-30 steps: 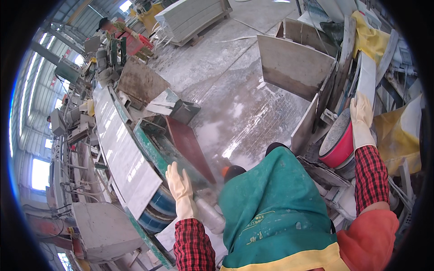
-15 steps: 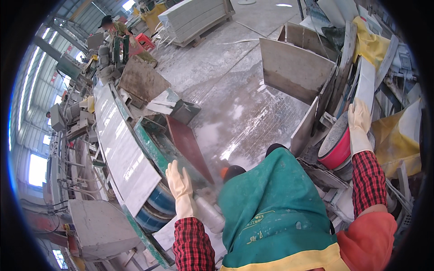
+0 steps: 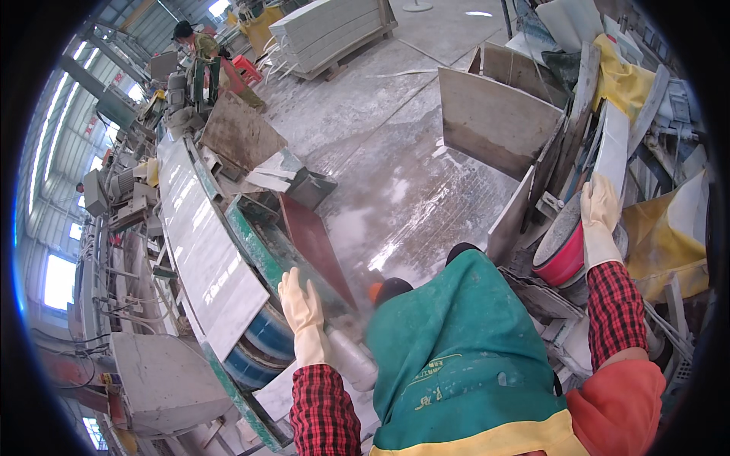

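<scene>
The right hand, in a pale rubber glove, lies with fingers spread flat against the upright white slab leaning among other stone pieces on the right; the grip is released, pressing rather than clasping. Just below the palm sits a red basin, tilted on its side with a grey, disc-like face showing at its mouth; what it holds beyond that cannot be told.

The left hand, gloved the same, is open too, fingers together and pointing up, resting at the near edge of the green-framed conveyor. Whether it touches the frame or only hovers beside it cannot be told. Beside the wrist lies a pale grey roller.

On the conveyor lies a long white stone strip, running away toward the upper left, and a dark red-brown slab leans on the machine's floor side. Between the arms hangs a green apron with a yellow hem. The wet concrete floor spreads ahead, with a large grey slab standing on edge. Far off, another person stands at the head of the line.
</scene>
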Demonstrator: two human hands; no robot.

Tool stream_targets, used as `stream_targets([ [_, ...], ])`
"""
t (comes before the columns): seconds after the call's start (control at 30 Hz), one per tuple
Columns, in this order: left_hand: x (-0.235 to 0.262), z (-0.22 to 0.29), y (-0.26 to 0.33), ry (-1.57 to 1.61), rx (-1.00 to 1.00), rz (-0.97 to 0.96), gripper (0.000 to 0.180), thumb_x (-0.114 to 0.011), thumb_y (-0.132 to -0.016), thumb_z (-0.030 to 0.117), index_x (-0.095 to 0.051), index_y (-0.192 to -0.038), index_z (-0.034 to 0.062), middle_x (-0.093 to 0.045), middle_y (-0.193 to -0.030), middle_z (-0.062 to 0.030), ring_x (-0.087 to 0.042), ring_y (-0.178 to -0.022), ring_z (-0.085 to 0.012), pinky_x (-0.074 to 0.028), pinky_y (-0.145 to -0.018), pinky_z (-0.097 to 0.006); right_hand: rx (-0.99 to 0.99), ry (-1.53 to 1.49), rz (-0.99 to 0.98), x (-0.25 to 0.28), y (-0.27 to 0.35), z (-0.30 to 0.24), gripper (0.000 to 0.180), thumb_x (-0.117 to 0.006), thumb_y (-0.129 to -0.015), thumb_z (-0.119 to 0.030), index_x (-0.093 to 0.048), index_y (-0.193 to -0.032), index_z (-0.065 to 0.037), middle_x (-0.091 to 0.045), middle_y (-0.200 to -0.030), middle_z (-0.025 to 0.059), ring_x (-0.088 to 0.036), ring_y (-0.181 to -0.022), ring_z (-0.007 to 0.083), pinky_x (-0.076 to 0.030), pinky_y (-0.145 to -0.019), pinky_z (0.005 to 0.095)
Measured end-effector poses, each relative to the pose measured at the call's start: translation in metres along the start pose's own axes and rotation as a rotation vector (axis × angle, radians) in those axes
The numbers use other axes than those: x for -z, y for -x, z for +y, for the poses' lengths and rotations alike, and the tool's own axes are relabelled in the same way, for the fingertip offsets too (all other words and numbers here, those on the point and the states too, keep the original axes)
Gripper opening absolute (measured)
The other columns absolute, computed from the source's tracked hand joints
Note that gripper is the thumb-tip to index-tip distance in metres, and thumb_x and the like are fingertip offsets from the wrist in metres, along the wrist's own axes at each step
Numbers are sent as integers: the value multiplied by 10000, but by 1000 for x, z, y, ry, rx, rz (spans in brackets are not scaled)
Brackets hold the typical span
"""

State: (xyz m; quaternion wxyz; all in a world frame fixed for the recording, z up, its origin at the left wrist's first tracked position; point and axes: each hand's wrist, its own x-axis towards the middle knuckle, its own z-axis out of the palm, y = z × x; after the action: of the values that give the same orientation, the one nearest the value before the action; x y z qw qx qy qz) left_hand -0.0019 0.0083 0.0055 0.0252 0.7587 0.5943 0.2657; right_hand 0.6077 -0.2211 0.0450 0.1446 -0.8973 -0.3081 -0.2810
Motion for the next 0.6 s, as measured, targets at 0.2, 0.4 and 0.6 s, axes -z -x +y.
stream_targets([
  [0.2, -1, -1, 0, 13, -5, 0, 425, -622, -886, 115, -553, -1292, 11, -557, -1307, -263, -482, -1240, -438, -355, -1085, -469, -29, 6, -65, 10, 3, -5, 276, -566, -887, -244, -618, -1113, -95, -632, -1090, 120, -585, -1053, 325, -466, -906, 434],
  [0.4, -3, -8, 0, 21, -33, 17, 427, -626, -882, 112, -554, -1290, 9, -557, -1303, -267, -485, -1233, -438, -360, -1078, -471, -6, 29, -69, -3, 9, 8, 445, -634, -847, -324, -585, -1242, -124, -614, -1212, 115, -560, -1157, 305, -448, -971, 434],
  [0.6, 10, -2, -1, 67, -43, 80, 370, -633, -854, 88, -581, -1211, 8, -596, -1206, -240, -529, -1130, -410, -424, -992, -452, -474, 129, -279, -7, 7, 10, 456, -614, -872, -332, -571, -1308, -206, -465, -1401, 211, -432, -1289, 424, -376, -1060, 489],
])
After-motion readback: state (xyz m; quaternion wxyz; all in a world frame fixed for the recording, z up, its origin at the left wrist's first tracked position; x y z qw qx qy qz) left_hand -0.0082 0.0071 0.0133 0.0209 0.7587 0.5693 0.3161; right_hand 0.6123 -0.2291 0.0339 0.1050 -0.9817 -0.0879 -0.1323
